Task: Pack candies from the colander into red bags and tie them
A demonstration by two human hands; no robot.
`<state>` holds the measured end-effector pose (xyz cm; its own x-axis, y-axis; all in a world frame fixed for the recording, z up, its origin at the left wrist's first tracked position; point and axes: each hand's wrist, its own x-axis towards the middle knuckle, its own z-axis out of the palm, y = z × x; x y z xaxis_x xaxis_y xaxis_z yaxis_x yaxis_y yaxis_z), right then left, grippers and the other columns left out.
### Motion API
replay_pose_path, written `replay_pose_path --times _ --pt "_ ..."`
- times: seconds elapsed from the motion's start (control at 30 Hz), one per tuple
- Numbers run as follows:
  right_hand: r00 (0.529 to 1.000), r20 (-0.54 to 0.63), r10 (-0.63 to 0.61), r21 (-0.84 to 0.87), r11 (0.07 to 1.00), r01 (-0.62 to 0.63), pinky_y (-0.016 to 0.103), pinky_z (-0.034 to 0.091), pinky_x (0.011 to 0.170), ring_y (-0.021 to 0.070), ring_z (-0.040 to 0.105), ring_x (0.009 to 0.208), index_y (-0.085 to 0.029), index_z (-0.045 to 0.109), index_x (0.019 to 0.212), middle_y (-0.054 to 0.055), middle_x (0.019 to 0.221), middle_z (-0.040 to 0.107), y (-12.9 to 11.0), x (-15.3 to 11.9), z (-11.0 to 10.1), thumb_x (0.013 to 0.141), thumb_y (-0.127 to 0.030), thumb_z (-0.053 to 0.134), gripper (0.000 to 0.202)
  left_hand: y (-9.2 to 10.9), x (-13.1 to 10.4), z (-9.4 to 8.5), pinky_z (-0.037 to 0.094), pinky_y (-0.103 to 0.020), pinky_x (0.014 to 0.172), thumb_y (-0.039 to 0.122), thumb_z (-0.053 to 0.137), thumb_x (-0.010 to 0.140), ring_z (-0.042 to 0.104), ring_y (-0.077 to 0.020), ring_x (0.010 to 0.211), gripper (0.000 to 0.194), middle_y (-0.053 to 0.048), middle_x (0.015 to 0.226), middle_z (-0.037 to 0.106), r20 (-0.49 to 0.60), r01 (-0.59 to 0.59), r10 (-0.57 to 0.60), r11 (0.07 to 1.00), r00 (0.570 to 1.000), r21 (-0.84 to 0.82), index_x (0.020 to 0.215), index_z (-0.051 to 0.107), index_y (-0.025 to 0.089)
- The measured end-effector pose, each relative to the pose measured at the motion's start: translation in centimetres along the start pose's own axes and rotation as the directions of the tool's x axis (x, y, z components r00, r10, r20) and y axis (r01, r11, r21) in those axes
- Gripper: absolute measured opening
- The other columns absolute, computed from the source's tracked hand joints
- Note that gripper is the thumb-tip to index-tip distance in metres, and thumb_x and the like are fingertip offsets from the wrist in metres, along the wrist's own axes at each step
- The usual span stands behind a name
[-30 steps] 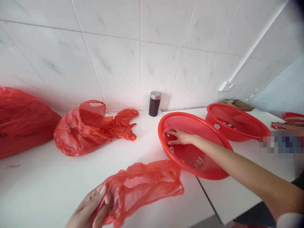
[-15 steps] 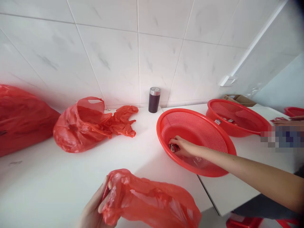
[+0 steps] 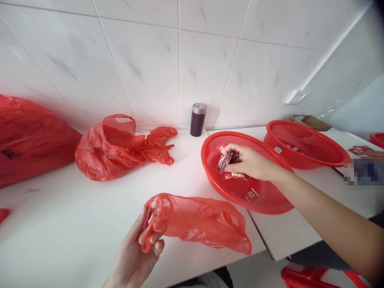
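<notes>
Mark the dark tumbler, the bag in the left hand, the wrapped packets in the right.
Dark tumbler [image 3: 198, 121]: head view, dark body.
Held red bag [image 3: 199, 222]: head view, mid-side.
Wrapped packets [image 3: 226, 161]: head view, exposed wrapper.

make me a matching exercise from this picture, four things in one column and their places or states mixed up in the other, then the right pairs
1. dark cylindrical tumbler with a silver-coloured lid
2. frontmost thin red plastic bag
3. small shiny dark-red packets
4. brown cardboard box

A. in the left hand
B. behind the round red plastic basket with a white label
C. standing upright on the white table
D. in the right hand

Pairs: 1-C, 2-A, 3-D, 4-B
</notes>
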<state>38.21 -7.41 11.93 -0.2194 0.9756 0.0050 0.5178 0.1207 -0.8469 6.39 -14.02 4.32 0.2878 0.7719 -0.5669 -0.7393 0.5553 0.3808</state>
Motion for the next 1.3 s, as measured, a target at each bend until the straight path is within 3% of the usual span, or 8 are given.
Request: replay_pose_path --times 0.17,0.5,0.67,0.83,0.93,1.0,1.17,1.3 --pt "0.926 0.023 -0.377 -0.364 0.86 0.359 0.026 0.048 0.067 0.0135 0.057 0.075 -0.023 0.054 0.094 0.003 0.094 0.058 -3.7 -2.7 7.9 0.086 -0.015 0.055 0.011 -0.8 0.5 -0.3 0.044 -0.014 0.038 0.025 0.071 0.081 0.039 -0.0039 0.036 0.015 0.013 0.036 0.028 0.164 0.07 -0.057 0.995 0.985 -0.072 0.094 0.069 0.017" --pt "0.767 0.314 -0.559 -0.512 0.58 0.633 0.025 0.044 0.052 0.0181 0.061 0.078 -0.022 0.062 0.097 0.006 0.099 0.065 3.2 -5.2 18.4 0.094 -0.018 0.046 0.017 -0.1 0.3 -1.4 0.038 -0.013 0.039 0.025 0.062 0.089 0.043 -0.0031 0.034 0.033 0.012 0.037 0.032 0.161 0.035 -0.019 0.994 0.987 -0.101 0.123 0.062 0.022" --pt "0.938 0.297 -0.18 -0.295 0.917 0.269 0.028 0.053 0.072 0.0186 0.066 0.09 -0.029 0.045 0.133 0.002 0.11 0.067 0.3 -4.0 16.0 0.085 -0.023 0.062 0.052 1.9 -1.6 -1.9 0.027 -0.013 0.03 0.031 0.062 0.087 0.025 -0.0036 0.024 0.028 0.013 0.037 0.015 0.257 0.079 -0.107 0.99 0.96 0.12 0.114 0.066 0.023" --pt "0.964 0.186 -0.192 -0.217 0.949 0.231 0.031 0.051 0.088 0.0177 0.063 0.104 -0.037 0.052 0.129 0.0 0.125 0.061 -4.7 -4.2 9.1 0.091 -0.028 0.057 0.039 3.5 -2.7 -2.2 0.032 -0.013 0.031 0.032 0.067 0.083 0.016 -0.0039 0.029 0.025 0.013 0.04 0.009 0.167 0.053 -0.09 0.975 0.982 0.216 0.106 0.068 0.022" --pt "0.999 -0.032 -0.025 -0.356 0.934 0.012 0.036 0.052 0.086 0.0222 0.063 0.103 -0.035 0.053 0.127 0.002 0.126 0.06 -2.7 -3.6 3.9 0.09 -0.043 0.055 0.038 3.4 -2.9 -2.1 0.04 -0.016 0.038 0.035 0.07 0.08 0.023 -0.005 0.035 0.022 0.012 0.041 0.013 0.148 -0.043 0.003 0.962 0.989 0.271 0.096 0.07 0.021" --pt "0.98 -0.099 0.176 -0.534 0.821 -0.201 0.045 0.049 0.09 0.032 0.058 0.112 -0.032 0.048 0.135 0.01 0.133 0.054 0.6 -3.0 1.1 0.084 -0.05 0.058 0.055 3.1 -2.9 -2.0 0.045 -0.019 0.043 0.043 0.069 0.079 0.033 -0.0071 0.04 0.027 0.009 0.042 0.024 0.16 -0.118 0.067 0.935 0.985 0.335 0.094 0.07 0.02" --pt "0.724 0.014 0.69 -0.53 0.619 -0.58 0.047 0.051 0.07 0.0326 0.067 0.078 -0.024 0.064 0.112 0.013 0.088 0.069 7.0 -2.9 -0.3 0.082 -0.062 0.051 0.051 2.6 -2.8 -2.3 0.054 -0.029 0.06 0.059 0.07 0.07 0.049 -0.0144 0.059 0.045 0.001 0.058 0.049 0.171 -0.188 0.123 0.874 0.978 0.447 0.092 0.072 0.019" --pt "0.814 0.06 0.578 -0.329 0.781 -0.53 0.04 0.049 0.059 0.0243 0.063 0.061 -0.024 0.066 0.086 0.007 0.066 0.065 6.9 -3.1 2.7 0.09 -0.06 0.03 0.051 2.5 -2.5 -2.5 0.054 -0.032 0.064 0.057 0.072 0.07 0.052 -0.0172 0.066 0.043 0.0 0.062 0.053 0.152 -0.189 0.133 0.871 0.979 0.454 0.093 0.073 0.021"
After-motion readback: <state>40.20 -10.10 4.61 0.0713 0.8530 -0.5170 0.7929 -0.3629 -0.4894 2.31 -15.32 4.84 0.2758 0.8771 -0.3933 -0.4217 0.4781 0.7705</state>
